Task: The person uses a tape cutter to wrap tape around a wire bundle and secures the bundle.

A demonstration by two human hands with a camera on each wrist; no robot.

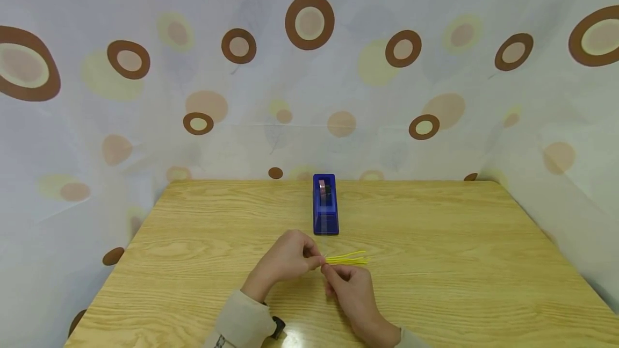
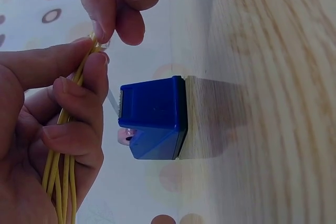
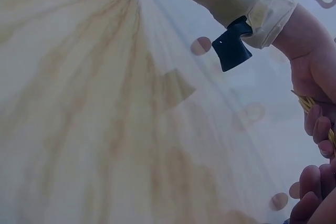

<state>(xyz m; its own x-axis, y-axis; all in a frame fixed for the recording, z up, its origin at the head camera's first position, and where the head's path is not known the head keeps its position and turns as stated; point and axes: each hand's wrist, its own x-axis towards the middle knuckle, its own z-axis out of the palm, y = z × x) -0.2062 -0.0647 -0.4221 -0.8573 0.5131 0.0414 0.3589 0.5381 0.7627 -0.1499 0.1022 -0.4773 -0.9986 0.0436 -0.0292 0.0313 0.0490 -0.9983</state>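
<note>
Work stage: judged partway; yellow strands (image 1: 336,260) gathered into one bundle, binding apparently in hand.
Done: strands laid side by side; clear piece (image 2: 105,44), probably tape, present at the pinch point.
Remaining: by judgement, wrapping and pressing the clear piece; closure around the bundle cannot be confirmed.
Strand condition: thin, smooth, cord-like; tight together at the fingertips, fanned apart toward the loose ends.
Strand location: between the hands, above the tabletop (image 1: 459,262), on the near side of the blue tape dispenser (image 1: 325,209).
Left hand (image 1: 287,259): grasps the bundle, fingers curled around it.
Right hand (image 1: 357,295): fingertips pinch the bundle beside the left fingertips.
Dispenser: upright, touched by neither hand.
</note>
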